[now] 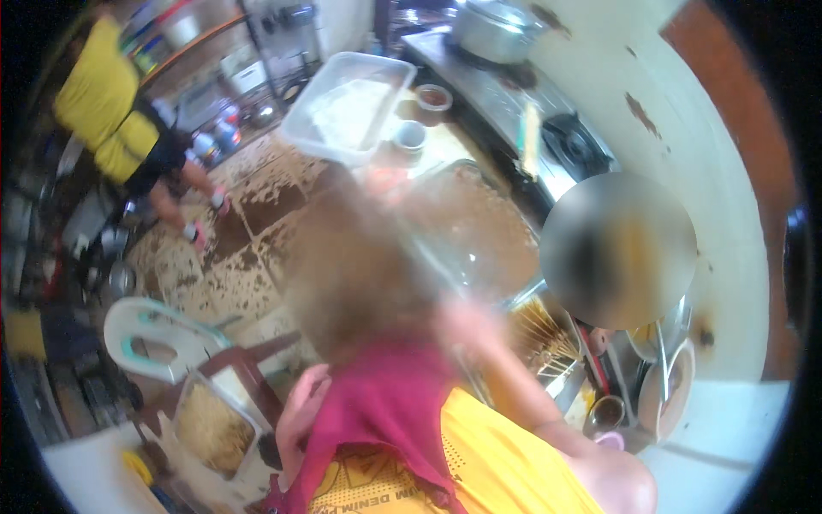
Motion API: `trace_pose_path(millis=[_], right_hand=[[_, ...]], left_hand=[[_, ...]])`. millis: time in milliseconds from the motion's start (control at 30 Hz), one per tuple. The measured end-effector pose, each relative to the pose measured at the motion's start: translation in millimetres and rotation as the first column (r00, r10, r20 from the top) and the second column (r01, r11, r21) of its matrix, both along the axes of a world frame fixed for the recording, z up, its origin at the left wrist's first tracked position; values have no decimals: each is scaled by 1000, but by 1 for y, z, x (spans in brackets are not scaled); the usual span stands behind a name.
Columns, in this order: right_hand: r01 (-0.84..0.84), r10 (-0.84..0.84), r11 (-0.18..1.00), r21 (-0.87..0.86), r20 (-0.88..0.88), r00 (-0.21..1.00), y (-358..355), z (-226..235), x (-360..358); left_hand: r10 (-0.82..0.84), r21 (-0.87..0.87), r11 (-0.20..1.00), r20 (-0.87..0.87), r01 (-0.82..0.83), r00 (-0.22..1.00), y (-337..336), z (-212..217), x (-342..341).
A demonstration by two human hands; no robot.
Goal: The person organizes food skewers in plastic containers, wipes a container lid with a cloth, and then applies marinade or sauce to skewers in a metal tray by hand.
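Note:
My right hand (469,330) is smeared by motion at the near edge of a large tray (524,294) with something brown in it; its fingers cannot be made out, nor whether it holds anything. Beside the right forearm, several sticks lie over a pan of skewers (548,343). My left hand (306,396) rests low beside a maroon cloth (385,394) over my yellow shirt (505,445). Its fingers are loosely bent with nothing visible in them. A brown blurred patch hides the area in front of the cloth.
A clear bin of white powder (300,128), a cup (409,135) and a stove with a pot (495,38) stand farther ahead. Left are a white chair (154,364), a tub of tan shreds (214,428) and a person in yellow (111,111). A round blur hides part of the right.

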State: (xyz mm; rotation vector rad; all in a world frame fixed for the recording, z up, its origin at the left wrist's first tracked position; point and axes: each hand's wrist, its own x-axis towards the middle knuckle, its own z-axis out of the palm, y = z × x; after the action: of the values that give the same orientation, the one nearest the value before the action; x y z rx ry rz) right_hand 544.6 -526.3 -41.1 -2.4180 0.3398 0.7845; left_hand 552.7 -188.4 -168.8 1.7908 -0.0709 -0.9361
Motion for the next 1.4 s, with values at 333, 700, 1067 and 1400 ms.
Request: trace_pose_path(millis=[333,700,1067,1400], right_hand=[[800,-807,591,103,71,587,-72,-124,-67],[870,-852,-477,-120,307,-425,-47,-243,-256],[762,-762,-638,-112,238,-603,-48,-264,-211],[477,-294,-450,755,379,-878,-13,-195,-142]], left_hand=[[-579,81,815,72,574,812,-141,-22,194],[-934,242,283,290,928,209,-326,-17,272],[-963,196,-10,261,981,-62,-342,-11,166],[-684,340,-213,617,916,-388,-418,0,82]])
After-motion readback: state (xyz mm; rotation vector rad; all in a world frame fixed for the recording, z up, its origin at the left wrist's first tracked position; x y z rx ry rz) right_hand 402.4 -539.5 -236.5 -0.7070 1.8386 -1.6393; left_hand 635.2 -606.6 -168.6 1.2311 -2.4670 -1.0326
